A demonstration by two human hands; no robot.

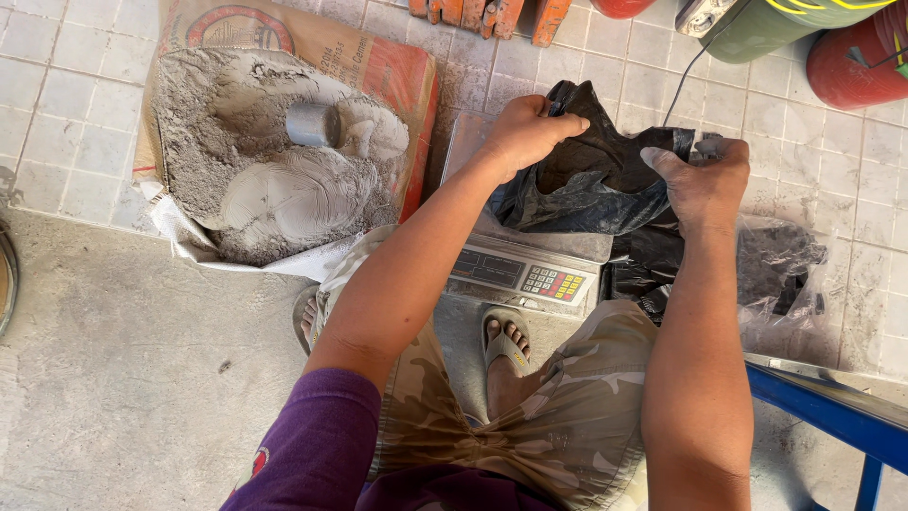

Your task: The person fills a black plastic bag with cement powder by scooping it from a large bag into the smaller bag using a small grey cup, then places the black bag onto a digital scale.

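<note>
My left hand (pixel 526 132) grips the left rim of a black plastic bag (pixel 586 185), and my right hand (pixel 702 180) grips its right rim, so the mouth is spread between them. The bag rests on the metal pan of an electronic scale (pixel 518 270) with a display and coloured keypad facing me. To the left lies an opened sack of grey cement powder (pixel 274 170) with a small grey scoop cup (pixel 312 123) half sunk in it.
More black bags in a clear plastic wrap (pixel 785 274) lie to the right of the scale. A blue metal frame (pixel 832 407) crosses the lower right. Red and green cylinders (pixel 851 57) stand at the top right. My sandalled feet (pixel 506 345) are below the scale.
</note>
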